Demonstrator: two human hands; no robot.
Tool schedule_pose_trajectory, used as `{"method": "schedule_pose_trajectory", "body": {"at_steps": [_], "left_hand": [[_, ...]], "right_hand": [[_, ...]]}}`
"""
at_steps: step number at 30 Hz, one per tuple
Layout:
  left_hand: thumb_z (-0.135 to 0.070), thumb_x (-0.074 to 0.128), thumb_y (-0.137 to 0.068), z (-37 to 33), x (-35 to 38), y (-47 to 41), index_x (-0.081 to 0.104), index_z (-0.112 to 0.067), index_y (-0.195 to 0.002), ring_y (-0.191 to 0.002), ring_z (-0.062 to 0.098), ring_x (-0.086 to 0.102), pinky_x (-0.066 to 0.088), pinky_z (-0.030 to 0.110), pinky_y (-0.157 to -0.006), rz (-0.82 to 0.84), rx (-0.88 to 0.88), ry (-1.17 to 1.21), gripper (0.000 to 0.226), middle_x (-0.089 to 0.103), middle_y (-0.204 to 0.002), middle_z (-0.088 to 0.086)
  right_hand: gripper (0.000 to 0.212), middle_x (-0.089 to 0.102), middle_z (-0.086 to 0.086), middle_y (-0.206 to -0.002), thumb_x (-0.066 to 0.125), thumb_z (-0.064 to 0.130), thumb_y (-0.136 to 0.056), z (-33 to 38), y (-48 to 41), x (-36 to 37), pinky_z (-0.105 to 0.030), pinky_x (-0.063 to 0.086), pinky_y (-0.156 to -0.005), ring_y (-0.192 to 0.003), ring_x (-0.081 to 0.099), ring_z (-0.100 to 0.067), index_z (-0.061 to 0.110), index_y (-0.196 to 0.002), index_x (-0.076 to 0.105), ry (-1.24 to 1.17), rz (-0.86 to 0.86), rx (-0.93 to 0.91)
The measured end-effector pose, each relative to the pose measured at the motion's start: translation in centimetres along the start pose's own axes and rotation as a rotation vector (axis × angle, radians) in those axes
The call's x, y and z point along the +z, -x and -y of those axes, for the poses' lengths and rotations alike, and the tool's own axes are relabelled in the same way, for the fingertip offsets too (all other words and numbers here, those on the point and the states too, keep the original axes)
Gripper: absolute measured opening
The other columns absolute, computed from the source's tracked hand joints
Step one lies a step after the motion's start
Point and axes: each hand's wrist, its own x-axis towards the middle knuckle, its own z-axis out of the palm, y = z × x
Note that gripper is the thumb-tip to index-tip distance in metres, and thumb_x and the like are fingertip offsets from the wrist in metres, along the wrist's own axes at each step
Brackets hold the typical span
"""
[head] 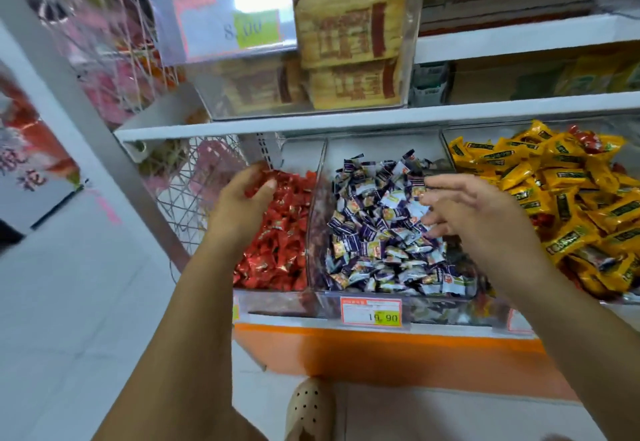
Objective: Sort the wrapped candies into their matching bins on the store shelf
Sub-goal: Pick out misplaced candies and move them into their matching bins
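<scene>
Three clear bins stand side by side on the lower shelf. The left bin [277,296] holds red wrapped candies [277,250]. Purple and white candies [377,246] fill the middle bin [320,177], and yellow packets [571,205] with a few red ones among them fill the right bin [446,146]. My left hand [242,198] hovers over the red candies with its fingers curled around red wrappers. My right hand [474,205] is spread over the middle bin, fingers straight and pointing left, holding nothing that I can see.
A price tag [372,312] reading 19.90 hangs on the middle bin's front. Above, a clear box [221,101] of tan packets stands on the upper shelf [346,121]. A wire rack [194,191] is at the left. My shoe [310,409] is on the floor below the orange base [381,354].
</scene>
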Motion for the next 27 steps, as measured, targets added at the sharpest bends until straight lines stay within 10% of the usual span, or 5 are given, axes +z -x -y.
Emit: {"method": "schedule_pose_trajectory", "body": {"at_steps": [4, 8, 12, 19, 27], "left_hand": [[-0.022, 0.054, -0.098, -0.6, 1.0, 0.1, 0.048, -0.024, -0.14, -0.126, 0.008, 0.048, 0.033, 0.019, -0.098, 0.118, 0.034, 0.128, 0.043, 0.051, -0.139, -0.007], [-0.027, 0.051, -0.098, -4.5, 3.6, 2.4, 0.055, -0.033, -0.131, -0.077, -0.006, 0.056, 0.041, 0.01, -0.067, 0.153, 0.253, 0.025, 0.034, 0.063, -0.104, -0.009], [-0.032, 0.054, -0.096, -8.2, 8.4, 6.6, 0.056, -0.037, -0.13, -0.119, -0.002, 0.047, 0.037, 0.021, -0.105, 0.433, 0.473, -0.013, 0.034, 0.052, -0.136, -0.016], [-0.033, 0.055, -0.094, -11.0, 15.2, 10.2, 0.053, -0.031, -0.134, -0.138, 0.0, 0.026, 0.012, 0.008, -0.106, 0.584, 0.659, -0.147, 0.04, 0.039, -0.147, -0.015], [-0.031, 0.062, -0.091, -11.6, 17.7, 10.4, 0.066, -0.03, -0.119, -0.12, 0.008, 0.035, 0.016, 0.011, -0.091, 0.537, 0.781, -0.277, 0.028, 0.059, -0.119, -0.012]], "right_hand": [[0.023, 0.069, -0.003, -0.096, 0.053, 0.007, -0.095, -0.2, 0.3, -1.0, -0.027, 0.059, -0.064, -0.074, 0.069, -0.015, 0.028, -0.099, 0.063, -0.062, 0.023, -0.008], [0.02, 0.071, 0.0, -0.091, 0.053, 0.009, -0.096, -0.3, 1.0, -4.4, -0.02, 0.055, -0.06, -0.073, 0.068, -0.012, 0.023, -0.103, 0.065, 0.055, -0.037, -0.032], [0.022, 0.071, 0.001, -0.079, 0.053, 0.004, -0.095, -0.7, 1.5, -10.9, -0.019, 0.048, -0.051, -0.064, 0.064, -0.009, 0.019, -0.099, 0.069, 0.179, -0.15, 0.037], [0.013, 0.066, 0.007, -0.08, 0.068, 0.011, -0.085, -2.6, 3.9, -17.6, -0.009, 0.04, -0.057, -0.076, 0.06, -0.014, 0.023, -0.087, 0.073, 0.691, -0.045, 0.229], [0.041, 0.068, -0.002, -0.076, 0.064, 0.062, -0.078, -2.9, 3.2, -13.6, -0.029, 0.046, -0.059, -0.074, 0.062, -0.016, 0.023, -0.077, 0.075, 1.16, 0.051, 0.199]]}}
